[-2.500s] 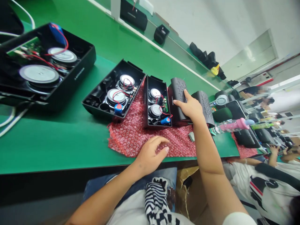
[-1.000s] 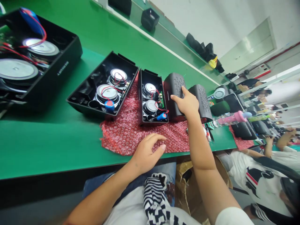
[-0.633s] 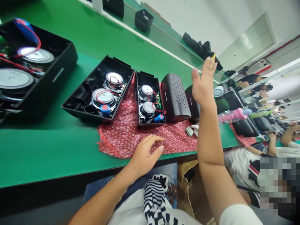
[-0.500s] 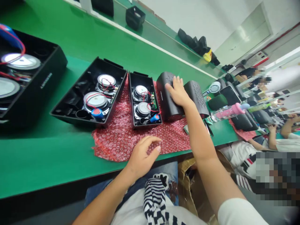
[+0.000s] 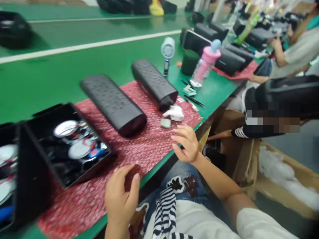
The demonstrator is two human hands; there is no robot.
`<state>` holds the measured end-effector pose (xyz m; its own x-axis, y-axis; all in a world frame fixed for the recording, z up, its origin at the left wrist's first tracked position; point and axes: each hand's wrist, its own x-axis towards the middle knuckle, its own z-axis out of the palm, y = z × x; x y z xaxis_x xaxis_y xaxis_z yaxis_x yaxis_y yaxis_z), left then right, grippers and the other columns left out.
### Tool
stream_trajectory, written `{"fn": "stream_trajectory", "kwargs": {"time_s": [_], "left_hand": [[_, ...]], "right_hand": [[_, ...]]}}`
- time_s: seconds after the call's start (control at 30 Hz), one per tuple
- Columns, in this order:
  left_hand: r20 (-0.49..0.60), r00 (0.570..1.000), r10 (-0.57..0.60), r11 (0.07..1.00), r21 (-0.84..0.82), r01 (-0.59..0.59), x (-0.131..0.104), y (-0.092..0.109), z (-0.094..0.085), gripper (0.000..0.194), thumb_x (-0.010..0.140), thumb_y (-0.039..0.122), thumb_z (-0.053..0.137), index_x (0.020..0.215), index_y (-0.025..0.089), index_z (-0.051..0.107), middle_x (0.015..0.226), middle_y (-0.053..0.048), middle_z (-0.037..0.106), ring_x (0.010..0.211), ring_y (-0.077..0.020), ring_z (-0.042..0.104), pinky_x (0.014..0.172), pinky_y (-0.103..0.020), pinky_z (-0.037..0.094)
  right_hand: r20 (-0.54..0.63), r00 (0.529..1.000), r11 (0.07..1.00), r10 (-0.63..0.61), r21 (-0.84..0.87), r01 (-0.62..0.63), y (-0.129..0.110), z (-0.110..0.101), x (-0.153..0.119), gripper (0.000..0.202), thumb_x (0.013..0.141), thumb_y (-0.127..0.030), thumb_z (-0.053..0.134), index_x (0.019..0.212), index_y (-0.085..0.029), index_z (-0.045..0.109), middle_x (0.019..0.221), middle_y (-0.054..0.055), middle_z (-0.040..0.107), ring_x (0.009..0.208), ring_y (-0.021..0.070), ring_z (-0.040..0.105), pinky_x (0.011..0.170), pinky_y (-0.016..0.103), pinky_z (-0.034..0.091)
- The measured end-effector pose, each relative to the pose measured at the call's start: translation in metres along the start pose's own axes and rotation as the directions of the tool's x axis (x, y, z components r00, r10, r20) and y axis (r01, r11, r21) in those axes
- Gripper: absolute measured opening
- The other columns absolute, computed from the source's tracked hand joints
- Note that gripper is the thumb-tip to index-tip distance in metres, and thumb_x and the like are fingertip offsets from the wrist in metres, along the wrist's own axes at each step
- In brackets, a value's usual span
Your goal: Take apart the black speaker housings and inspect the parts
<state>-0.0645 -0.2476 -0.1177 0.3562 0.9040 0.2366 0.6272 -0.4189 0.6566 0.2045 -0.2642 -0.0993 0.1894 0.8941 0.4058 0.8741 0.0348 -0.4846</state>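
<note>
As I watch from afar, the left hand [image 5: 119, 196] is at the front edge of the worktop [image 5: 214, 93], fingers loosely curved, thumb apart, gripping nothing; whether it touches the red bubble wrap [image 5: 149, 142] I cannot tell. Farther right along that edge, the right hand [image 5: 186, 143] is also unladen, its fingers parted and bent, near a small pale block [image 5: 165, 123] and a white wad [image 5: 175, 113]. The open speaker case [image 5: 94, 171] lies hollow side up on the wrap, set back from the front edge and nearest the left hand. I judge it stiff, fairly heavy from its silver drivers [image 5: 66, 128], and smooth enough to slip; the thin wires [image 5: 86, 142] seem fragile. I'd grasp the outer long walls, fingertips clear of drivers and wires.
</note>
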Motion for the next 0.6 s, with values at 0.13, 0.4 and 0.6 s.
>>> {"fn": "stream_trajectory", "kwargs": {"time_s": [0.13,0.4,0.6], "left_hand": [[0.096,0.970,0.225,0.922,0.301,-0.244,0.014,0.015,0.004,0.034,0.090,0.023,0.059,0.123,0.019,0.054,0.112,-0.016,0.062,0.104,-0.0323,0.058,0.096,-0.049,0.043],[0.267,0.855,0.445,0.746,0.417,-0.519,0.065,0.084,0.068,0.064,0.080,0.032,0.074,0.139,0.017,0.053,0.130,-0.024,0.058,0.115,-0.0425,0.057,0.097,-0.057,0.045],[0.408,0.866,0.291,0.733,0.487,-0.475,0.084,0.103,0.108,0.081,0.084,0.027,0.068,0.155,0.036,0.029,0.166,-0.007,0.019,0.145,-0.0427,0.030,0.115,-0.071,0.018]], "right_hand": [[0.015,0.857,0.855,0.515,-0.072,-0.513,0.103,-0.007,-0.094,0.031,0.090,-0.042,0.047,0.101,-0.029,0.073,0.122,0.010,0.068,0.127,0.0313,0.056,0.112,0.056,0.039],[0.432,0.251,0.399,0.866,-0.297,-0.867,0.289,0.005,-0.221,0.029,0.096,-0.036,0.062,0.117,-0.016,0.063,0.120,0.008,0.064,0.104,0.0209,0.065,0.092,0.043,0.055],[0.584,0.007,0.306,0.812,-0.416,-0.856,0.375,0.055,-0.253,0.033,0.096,-0.036,0.062,0.122,-0.015,0.061,0.121,0.008,0.063,0.103,0.0221,0.065,0.088,0.042,0.057]]}}
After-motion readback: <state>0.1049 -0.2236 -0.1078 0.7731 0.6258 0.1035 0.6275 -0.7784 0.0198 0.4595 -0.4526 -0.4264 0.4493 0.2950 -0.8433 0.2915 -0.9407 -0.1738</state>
